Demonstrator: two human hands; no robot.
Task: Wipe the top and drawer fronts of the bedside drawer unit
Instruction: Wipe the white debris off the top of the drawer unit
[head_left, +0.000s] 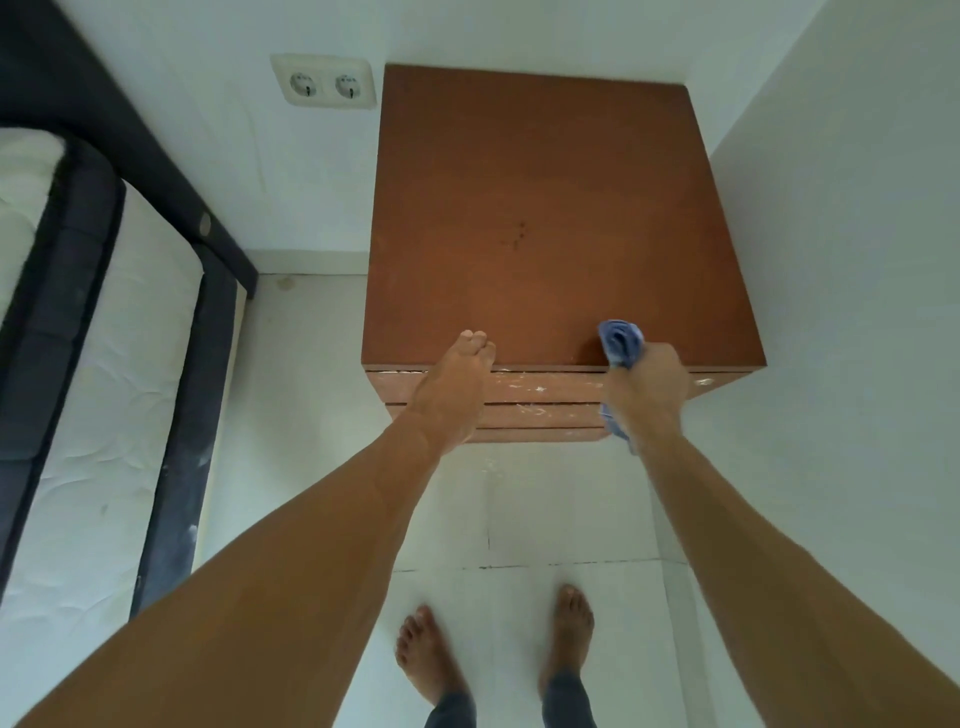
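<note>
A white tiled floor (545, 514) and white walls fill most of the view. Along the left runs a bed with a white quilted mattress (98, 395) in a dark frame (187, 395). In the far right corner of the floor, against both walls, stands the square reddish-brown wooden bedside drawer unit (540, 208); its flat top carries a few small dark specks near the middle, and its drawer fronts (540, 400), scuffed with white marks, show as narrow bands below the near edge. A cream double wall socket (323, 82) sits on the back wall just left of the unit's far left corner. Two bare feet (569, 634) stand on the floor in front of the unit. The left hand (457, 379) reaches over the near edge left of centre, fingers together with their tips on the top, holding nothing. The right hand (647, 384) is fisted around a bunched blue cloth (621, 343) at the near edge towards the right corner, the cloth's upper end on the top, its tail hanging below the fist.
</note>
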